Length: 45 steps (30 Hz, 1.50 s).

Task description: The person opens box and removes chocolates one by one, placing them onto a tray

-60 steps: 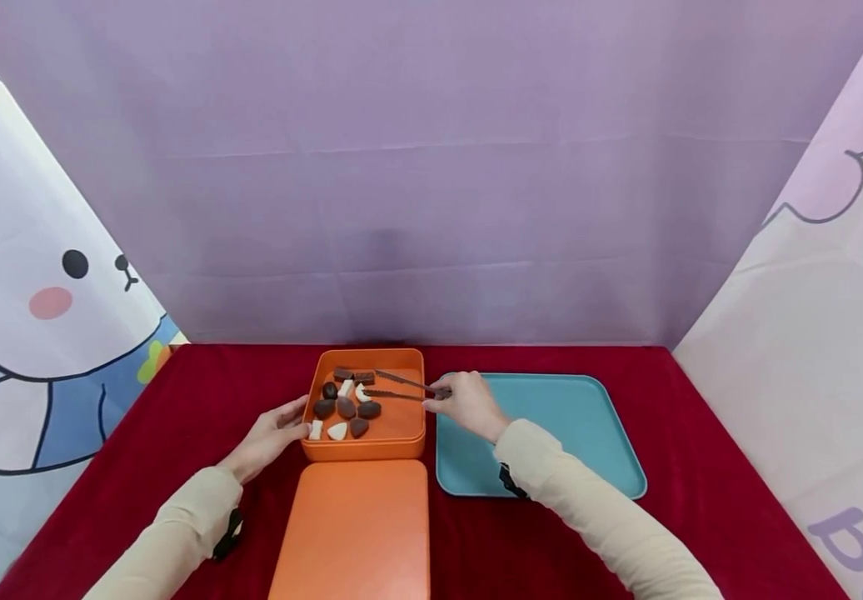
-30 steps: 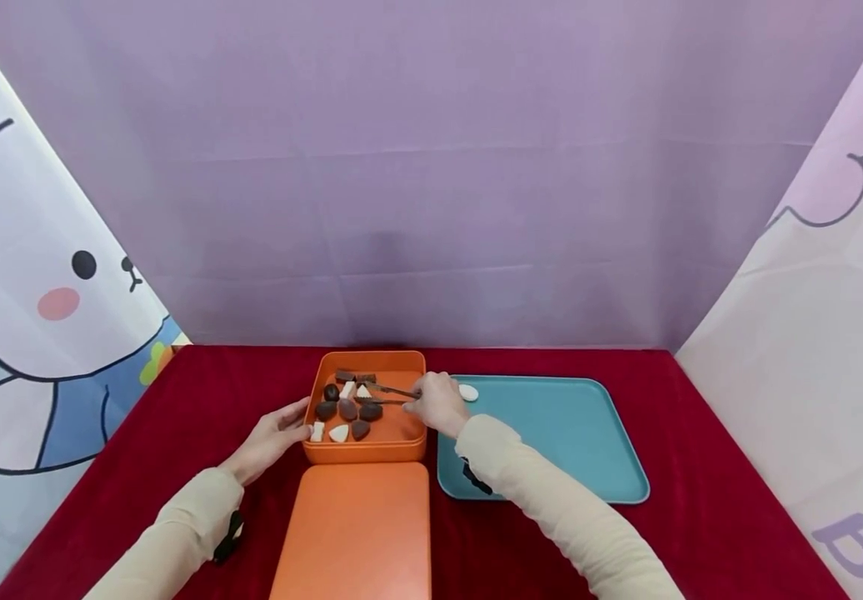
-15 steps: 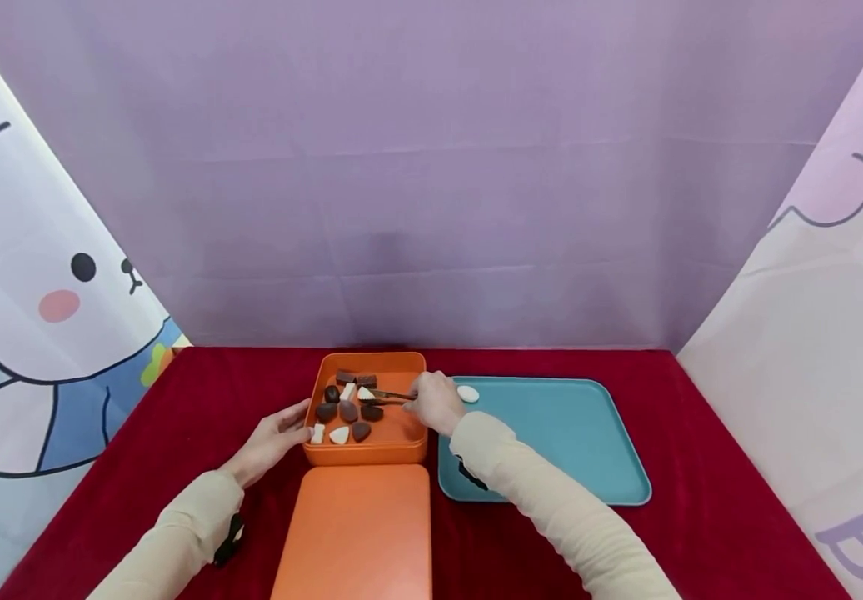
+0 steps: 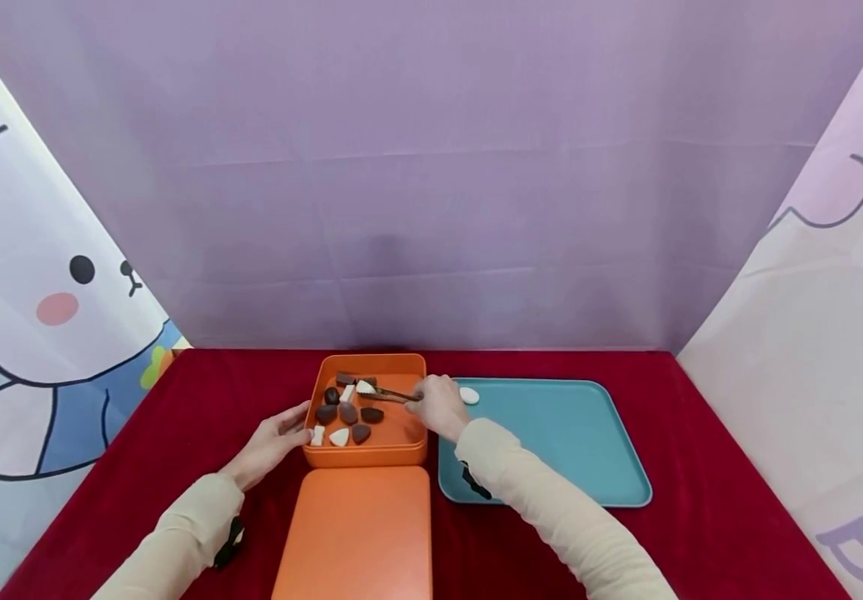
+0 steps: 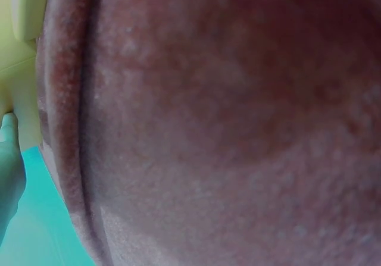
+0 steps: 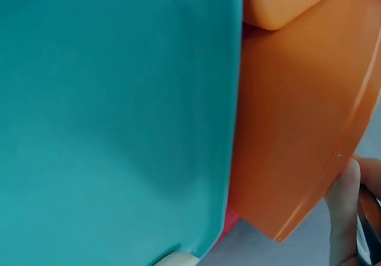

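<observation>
In the head view my right hand (image 4: 441, 406) grips dark tongs (image 4: 397, 396) over the right side of an orange box (image 4: 401, 450). The tongs' tips are at a small white piece (image 4: 366, 387), raised near the back of the box. Dark brown and white chocolate-like pieces (image 4: 348, 412) lie around the box floor, mostly on the left. My left hand (image 4: 272, 440) rests against the box's left wall, fingers fairly straight, thumb at the front corner. The right wrist view catches my thumb and part of the tongs (image 6: 370, 218) beside the box; the tips are hidden there.
A blue tray (image 4: 551, 442) lies to the right of the box, with a white oval piece (image 4: 469, 396) at its back left. An orange lid (image 4: 360, 533) lies in front of the box. Red cloth (image 4: 694, 450) covers the table, with a purple backdrop (image 4: 431, 208) behind.
My right hand has come left from over the tray, uncovering the white oval piece there. The tongs have closed on the white piece and lifted it slightly. My left hand has stayed put.
</observation>
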Available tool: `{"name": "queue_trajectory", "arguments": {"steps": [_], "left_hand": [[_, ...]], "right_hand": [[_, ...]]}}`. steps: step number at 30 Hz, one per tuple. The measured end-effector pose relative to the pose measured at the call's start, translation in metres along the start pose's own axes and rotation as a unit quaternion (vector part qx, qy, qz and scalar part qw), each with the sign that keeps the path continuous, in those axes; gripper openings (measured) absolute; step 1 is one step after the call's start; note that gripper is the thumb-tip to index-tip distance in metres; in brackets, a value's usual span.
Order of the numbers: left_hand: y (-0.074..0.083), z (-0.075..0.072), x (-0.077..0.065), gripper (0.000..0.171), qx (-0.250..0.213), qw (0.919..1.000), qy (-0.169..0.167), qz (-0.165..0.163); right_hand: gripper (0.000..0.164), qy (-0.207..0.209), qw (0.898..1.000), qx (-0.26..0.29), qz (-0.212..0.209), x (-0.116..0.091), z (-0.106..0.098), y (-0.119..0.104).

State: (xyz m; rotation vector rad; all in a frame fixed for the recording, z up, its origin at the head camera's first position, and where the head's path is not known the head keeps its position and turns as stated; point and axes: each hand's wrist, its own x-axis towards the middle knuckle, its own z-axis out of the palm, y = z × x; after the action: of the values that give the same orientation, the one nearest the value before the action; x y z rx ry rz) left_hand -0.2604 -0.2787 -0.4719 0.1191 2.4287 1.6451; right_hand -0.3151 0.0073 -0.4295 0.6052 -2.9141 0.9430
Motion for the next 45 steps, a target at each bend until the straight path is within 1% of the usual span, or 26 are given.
{"name": "queue_trajectory", "arguments": {"steps": [4, 6, 8, 11, 13, 16, 19, 22, 25, 29, 31, 35, 37, 43, 45], "left_hand": [[0.000, 0.002, 0.000, 0.062, -0.003, 1.0000, 0.002, -0.005], [0.001, 0.004, 0.002, 0.063, -0.004, 1.0000, -0.001, -0.004], [0.001, 0.006, 0.003, 0.063, -0.008, 0.9999, -0.002, -0.006], [0.002, 0.007, 0.006, 0.063, -0.004, 1.0000, 0.000, -0.005], [0.003, 0.008, 0.007, 0.063, -0.002, 1.0000, -0.002, -0.003], [0.005, 0.009, 0.011, 0.063, 0.000, 0.9999, -0.013, 0.006], [0.007, 0.008, 0.012, 0.063, -0.001, 0.9998, -0.017, 0.009], [0.008, 0.007, 0.011, 0.063, 0.002, 0.9999, -0.008, 0.009], [0.007, 0.007, 0.009, 0.063, 0.004, 0.9999, -0.007, 0.007], [0.004, 0.009, 0.009, 0.064, -0.002, 0.9999, -0.010, 0.004], [0.002, 0.010, 0.009, 0.064, -0.005, 0.9999, -0.011, 0.006], [0.001, 0.011, 0.009, 0.063, -0.010, 0.9998, -0.013, 0.008], [0.002, 0.011, 0.009, 0.062, -0.011, 0.9999, -0.010, 0.007], [0.004, 0.009, 0.008, 0.062, 0.001, 1.0000, -0.005, 0.008], [0.005, 0.010, 0.008, 0.063, 0.004, 0.9999, -0.007, 0.009]], "right_hand": [[0.010, 0.024, 1.000, 0.017, -0.006, -0.003, 0.000, 0.004], [0.010, 0.037, 0.999, 0.024, -0.008, -0.004, -0.004, 0.007], [0.010, 0.042, 0.998, 0.039, -0.003, -0.006, -0.008, 0.010], [0.012, 0.036, 0.998, 0.057, 0.008, -0.009, -0.016, 0.015], [0.014, 0.025, 0.997, 0.065, 0.021, -0.012, -0.021, 0.019], [0.014, 0.015, 0.997, 0.071, 0.038, -0.015, -0.027, 0.024], [0.014, 0.009, 0.996, 0.078, 0.036, -0.017, -0.033, 0.026], [0.015, 0.005, 0.996, 0.085, 0.020, -0.021, -0.036, 0.027], [0.016, 0.002, 0.997, 0.081, 0.005, -0.024, -0.037, 0.028], [0.012, 0.001, 0.997, 0.071, 0.000, -0.030, -0.040, 0.032], [0.010, -0.001, 0.997, 0.075, 0.004, -0.033, -0.043, 0.035], [0.011, 0.001, 0.997, 0.079, 0.018, -0.039, -0.049, 0.039], [0.013, 0.007, 0.997, 0.078, 0.021, -0.040, -0.053, 0.041], [0.011, 0.028, 0.997, 0.064, 0.030, -0.045, -0.066, 0.049], [0.011, 0.032, 0.997, 0.062, 0.036, -0.049, -0.071, 0.052]]}}
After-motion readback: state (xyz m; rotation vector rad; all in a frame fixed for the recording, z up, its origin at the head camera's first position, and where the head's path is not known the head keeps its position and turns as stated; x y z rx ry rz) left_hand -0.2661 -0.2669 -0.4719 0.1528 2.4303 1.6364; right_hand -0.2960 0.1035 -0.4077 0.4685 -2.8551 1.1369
